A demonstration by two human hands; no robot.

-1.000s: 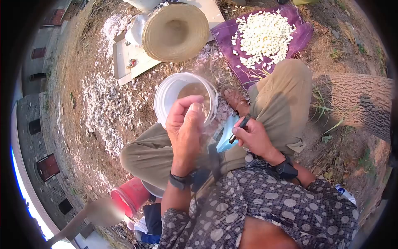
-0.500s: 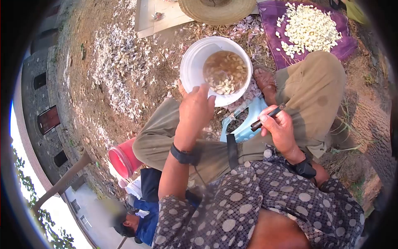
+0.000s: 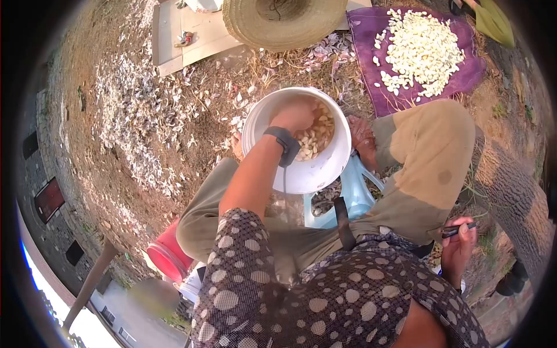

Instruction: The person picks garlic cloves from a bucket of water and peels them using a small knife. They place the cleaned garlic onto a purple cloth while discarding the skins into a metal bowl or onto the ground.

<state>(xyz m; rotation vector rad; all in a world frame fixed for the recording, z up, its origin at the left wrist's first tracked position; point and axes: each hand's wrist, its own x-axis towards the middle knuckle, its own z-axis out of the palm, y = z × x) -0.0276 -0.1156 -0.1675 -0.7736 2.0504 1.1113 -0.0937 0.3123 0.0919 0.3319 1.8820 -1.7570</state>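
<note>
A white bucket [image 3: 261, 122] stands between my legs, with peeled garlic cloves [image 3: 313, 142] in brownish water. My left hand [image 3: 296, 113] reaches down into the bucket beside the cloves; its fingers are blurred and partly under the water, so what they touch is hidden. Away to the right of my knee, my right hand [image 3: 458, 246] is closed around a short black-handled tool [image 3: 458, 229].
Peeled cloves are heaped on a purple cloth [image 3: 371, 69] at the upper right. A straw hat [image 3: 278, 23] and cardboard [image 3: 209, 43] lie beyond the bucket. Garlic skins, a blue stool [image 3: 354, 191] and a pink bucket [image 3: 168, 252] are nearby.
My left hand has gone from the bucket's rim down into it. My right hand has moved out to the right with the black tool. The bucket appears lower in view.
</note>
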